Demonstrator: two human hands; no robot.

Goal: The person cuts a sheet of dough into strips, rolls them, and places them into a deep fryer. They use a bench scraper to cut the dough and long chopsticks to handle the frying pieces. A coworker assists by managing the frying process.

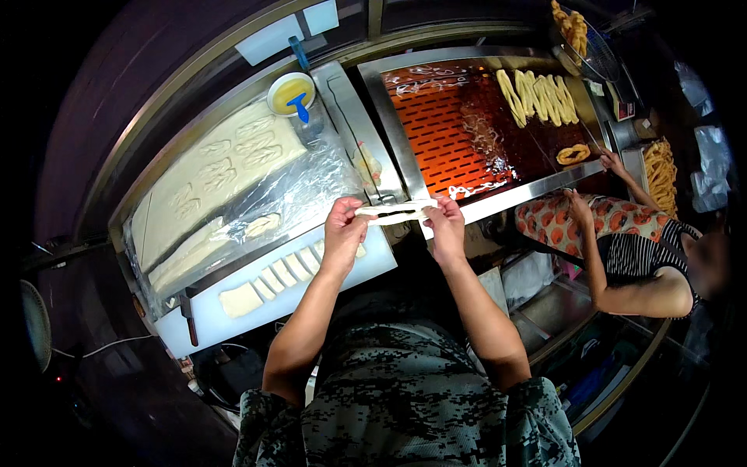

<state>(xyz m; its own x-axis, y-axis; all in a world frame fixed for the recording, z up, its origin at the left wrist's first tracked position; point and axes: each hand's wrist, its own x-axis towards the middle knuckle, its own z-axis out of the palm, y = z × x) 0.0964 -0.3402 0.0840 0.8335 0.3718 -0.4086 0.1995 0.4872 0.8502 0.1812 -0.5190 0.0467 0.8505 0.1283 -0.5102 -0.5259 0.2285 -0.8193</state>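
Note:
Between my two hands stretches a loop of raw dough (394, 214), with a narrow gap down its middle. My left hand (345, 230) pinches one end between thumb and fingers. The other end is gripped by my right hand (444, 225), close to the front corner of the fryer. Below and left lies a white cutting board (207, 320) with cut dough strips (283, 271) and a wider dough piece (241, 300). A knife (189, 321) with a brown handle rests on the board's left end. A large dough sheet (192, 157) lies under clear plastic film behind the board.
A wide fryer (402, 128) of dark oil holds pale dough sticks (537, 96) and a browned ring (573, 154). A co-worker (636, 257) stands right, holding long sticks over it. A bowl (291, 93) of yellow liquid and a blue-handled tool (299, 107) stands behind. Fried sticks (659, 178) fill a tray.

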